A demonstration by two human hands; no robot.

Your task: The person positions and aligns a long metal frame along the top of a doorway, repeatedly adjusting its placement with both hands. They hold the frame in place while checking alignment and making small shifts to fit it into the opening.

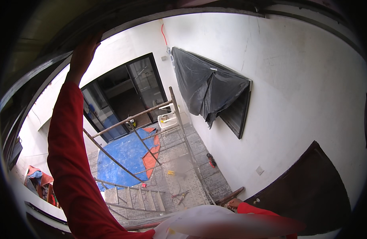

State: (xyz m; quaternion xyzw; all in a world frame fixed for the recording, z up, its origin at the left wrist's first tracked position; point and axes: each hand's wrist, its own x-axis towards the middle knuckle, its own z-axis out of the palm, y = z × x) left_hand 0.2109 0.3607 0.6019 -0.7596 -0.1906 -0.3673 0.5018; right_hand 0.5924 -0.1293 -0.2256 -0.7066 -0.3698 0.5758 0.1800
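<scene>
My left arm, in a red sleeve, reaches up the left side. My left hand is closed at the edge of a dark overhead frame, its fingertips partly lost in shadow. Low on the right, my right hand is closed at a rusty brown scaffold pipe. My white shirt covers part of that forearm. Below me stands a scaffold with rusty rails and a perforated metal platform. On the platform lie pliers or a similar hand tool and a small yellow item.
A blue tarp with an orange edge covers the floor beside scaffold steps. Grey plastic sheeting drapes a window on the white wall. A red-and-black power tool is by the wall; a sliding glass door stands beyond.
</scene>
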